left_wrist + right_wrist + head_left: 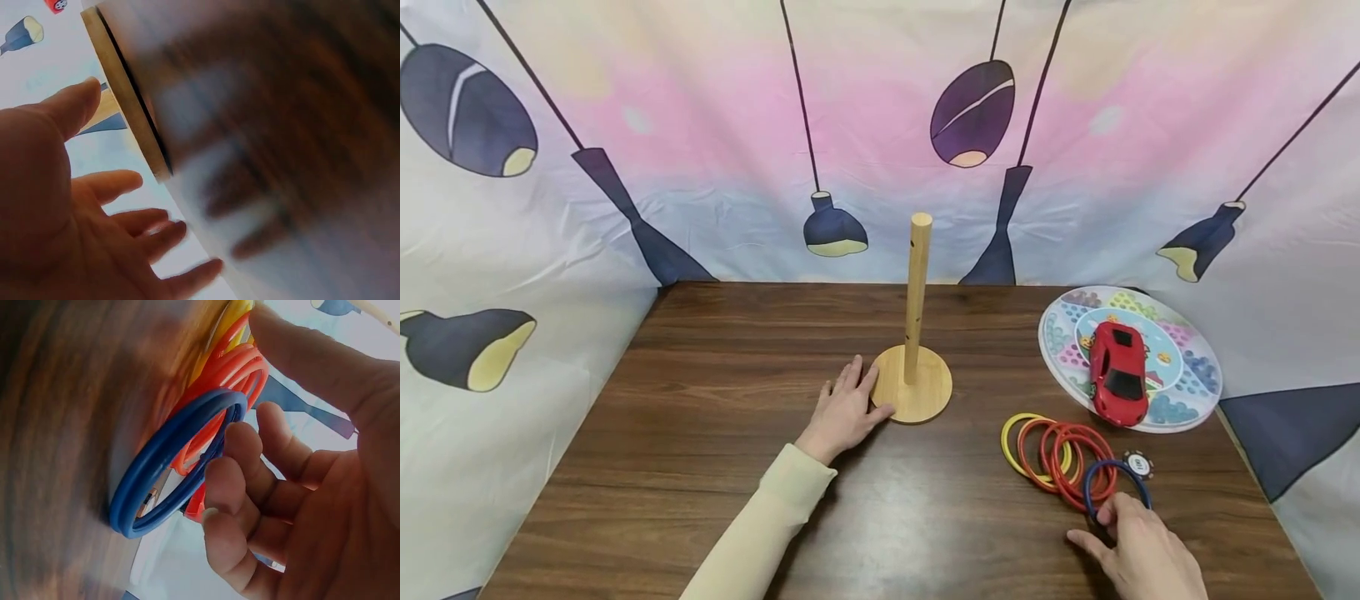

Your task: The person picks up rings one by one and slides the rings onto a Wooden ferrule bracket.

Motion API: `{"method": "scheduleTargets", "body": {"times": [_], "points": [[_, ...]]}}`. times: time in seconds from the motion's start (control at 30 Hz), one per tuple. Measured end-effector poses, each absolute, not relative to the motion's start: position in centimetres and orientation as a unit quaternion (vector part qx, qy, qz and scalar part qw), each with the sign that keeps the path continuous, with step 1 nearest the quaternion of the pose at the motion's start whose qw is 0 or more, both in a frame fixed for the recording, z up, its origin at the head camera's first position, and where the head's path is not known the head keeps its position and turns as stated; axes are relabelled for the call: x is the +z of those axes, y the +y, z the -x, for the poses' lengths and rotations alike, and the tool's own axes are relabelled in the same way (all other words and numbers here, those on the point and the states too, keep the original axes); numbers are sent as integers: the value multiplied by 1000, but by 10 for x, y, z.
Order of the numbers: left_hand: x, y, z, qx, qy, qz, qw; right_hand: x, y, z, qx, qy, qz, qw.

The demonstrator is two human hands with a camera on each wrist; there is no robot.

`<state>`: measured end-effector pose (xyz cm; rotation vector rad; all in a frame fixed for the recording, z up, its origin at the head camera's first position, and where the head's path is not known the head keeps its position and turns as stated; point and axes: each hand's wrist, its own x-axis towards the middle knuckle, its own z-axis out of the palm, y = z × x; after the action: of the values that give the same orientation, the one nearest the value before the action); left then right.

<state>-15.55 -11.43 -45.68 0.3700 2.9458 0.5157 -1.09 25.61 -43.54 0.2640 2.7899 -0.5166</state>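
My left hand point(842, 414) lies beside a wooden stand, its fingers and thumb spread along the left edge of the round base point(891, 387). An upright post point(917, 292) rises from that base. In the left wrist view the thumb is close to the base's edge point(125, 94). Over the blue ring point(159, 440) on the right, my right hand point(1150, 554) has its fingertips at the ring's near side, the thumb held well apart. Whether the fingertips touch it I cannot tell. Several red rings point(215, 381) and a yellow ring point(1003, 442) overlap just beyond.
A poker chip point(1139, 464) lies by the blue ring. Behind it, a red toy car point(1117, 375) rests on a round patterned board point(1198, 396). Patterned cloth point(722, 167) hangs behind and at both sides of the dark wooden table point(700, 467).
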Motion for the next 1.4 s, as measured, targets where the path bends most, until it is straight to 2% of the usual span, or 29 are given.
{"method": "scheduleTargets", "body": {"times": [0.4,0.63,0.97,1.23,1.4], "points": [[-454,-115,155,188,967,-151,82,-442,257,10,-198,960,-129,153],[-455,-113,155,184,969,-141,89,-446,264,10,-200,952,-138,188],[-456,-113,153,194,967,-142,87,-446,269,10,-187,948,-176,186],[-457,-113,154,192,966,-145,90,-452,281,13,-170,947,-155,223],[-458,-113,155,190,966,-147,91,-453,288,15,-170,951,-131,221]]}}
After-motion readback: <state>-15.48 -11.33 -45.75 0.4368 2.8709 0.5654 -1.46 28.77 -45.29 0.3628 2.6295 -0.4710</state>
